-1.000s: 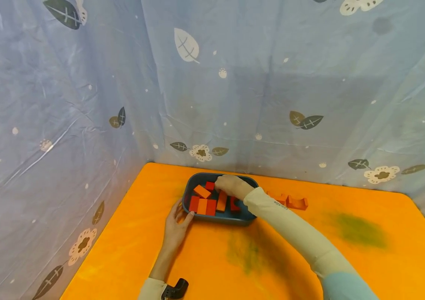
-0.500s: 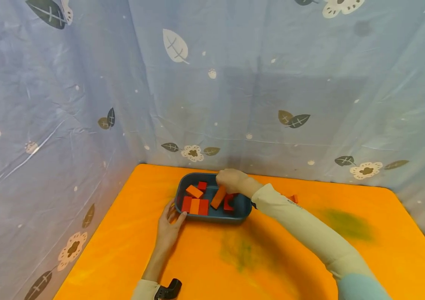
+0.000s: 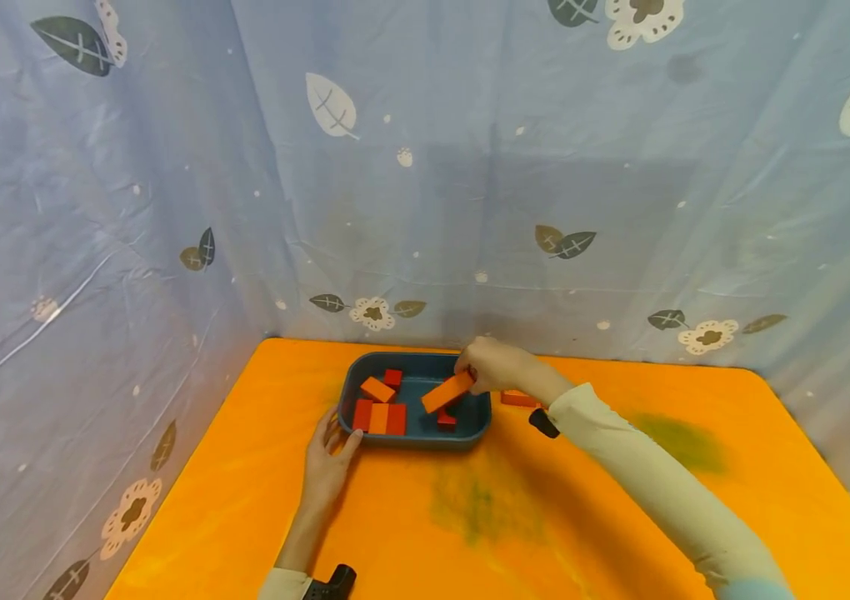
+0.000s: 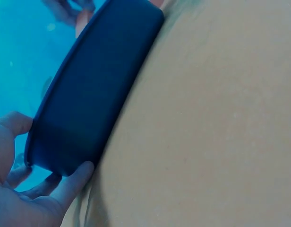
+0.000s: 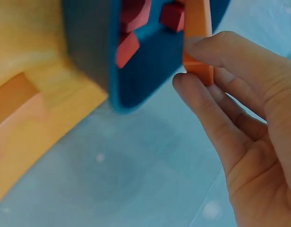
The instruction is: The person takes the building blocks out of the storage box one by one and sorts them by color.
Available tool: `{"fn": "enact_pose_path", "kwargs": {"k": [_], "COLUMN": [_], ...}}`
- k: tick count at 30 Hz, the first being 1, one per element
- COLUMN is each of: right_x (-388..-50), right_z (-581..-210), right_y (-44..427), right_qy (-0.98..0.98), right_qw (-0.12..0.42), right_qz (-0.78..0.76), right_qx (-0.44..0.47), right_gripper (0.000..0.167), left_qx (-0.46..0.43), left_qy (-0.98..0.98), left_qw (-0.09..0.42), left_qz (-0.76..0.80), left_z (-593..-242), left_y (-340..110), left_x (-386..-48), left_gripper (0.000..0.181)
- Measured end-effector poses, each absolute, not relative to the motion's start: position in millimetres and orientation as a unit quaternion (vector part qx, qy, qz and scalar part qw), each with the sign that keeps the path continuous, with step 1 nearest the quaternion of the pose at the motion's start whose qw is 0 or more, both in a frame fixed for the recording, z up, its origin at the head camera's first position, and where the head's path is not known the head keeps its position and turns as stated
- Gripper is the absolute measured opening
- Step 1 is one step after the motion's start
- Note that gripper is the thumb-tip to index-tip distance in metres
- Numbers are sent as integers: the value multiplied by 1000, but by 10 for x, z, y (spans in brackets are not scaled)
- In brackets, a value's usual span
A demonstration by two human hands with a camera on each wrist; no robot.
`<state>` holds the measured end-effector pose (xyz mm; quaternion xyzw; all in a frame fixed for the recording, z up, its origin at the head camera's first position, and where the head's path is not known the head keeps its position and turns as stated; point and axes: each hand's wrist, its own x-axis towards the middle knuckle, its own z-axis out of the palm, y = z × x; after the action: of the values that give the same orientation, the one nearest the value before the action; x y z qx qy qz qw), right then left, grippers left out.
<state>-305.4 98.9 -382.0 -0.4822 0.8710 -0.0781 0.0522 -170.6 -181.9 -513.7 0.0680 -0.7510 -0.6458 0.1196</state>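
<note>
A dark blue tray (image 3: 417, 444) with low walls stands on the orange tabletop. At its left front corner, my left hand (image 3: 326, 467) holds the tray, fingers on its end and thumb on the side wall, as the left wrist view shows. Above the tray's right half, my right hand (image 3: 502, 367) pinches a long orange block (image 3: 445, 393) by one end, between thumb and fingers; it slants down to the left. Inside lie a red cube (image 3: 392, 378), an orange block (image 3: 377, 389), red and orange blocks side by side (image 3: 378, 419), and a red notched block (image 3: 446, 421).
Right of the tray, an orange block (image 3: 519, 400) lies on the table, partly hidden by the right arm. A pale blue leaf-print curtain (image 3: 470, 208) rises behind the table and on the left. Greenish stains mark the tabletop (image 3: 590, 517).
My right hand has lifted the long orange block and swung it slantwise, moving toward the tray's right end. My left hand stays on the tray's corner. The head view has shifted slightly to the right.
</note>
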Motion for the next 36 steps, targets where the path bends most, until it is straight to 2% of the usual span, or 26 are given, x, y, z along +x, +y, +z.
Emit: {"fn": "enact_pose_path", "kwargs": {"k": [7,12,19,28,36], "right_x": [-2992,-2920,-2783,-2755,-2734], "right_z": [-3982,-4096,-4219,-4377,-4460], "right_y": [1596,1969,2515,3258,3595], "right_qy": [876,878,891,917,939], "right_qw": [12,-16,18,-26,-16], "right_qz": [-239,-297,-356,-310,-273], "right_qx": [-419,-376,-281,-248,-211], "right_gripper": [28,29,33,29,33], "left_qx": [70,73,70,66,63], "left_qy": [-750,-747,-746,-747,-747], "left_qw": [109,103,103,110,108], "left_qz": [-649,-652,-654,-652,-653], "left_z": [-5157,-5169,-5170,-5154,-5167], "left_y": [-1824,-1833,-1825,-1846,-1833], "left_x": [-1701,-1700,-1697,-1724,-1705], "left_gripper": [66,67,67,67,67]}}
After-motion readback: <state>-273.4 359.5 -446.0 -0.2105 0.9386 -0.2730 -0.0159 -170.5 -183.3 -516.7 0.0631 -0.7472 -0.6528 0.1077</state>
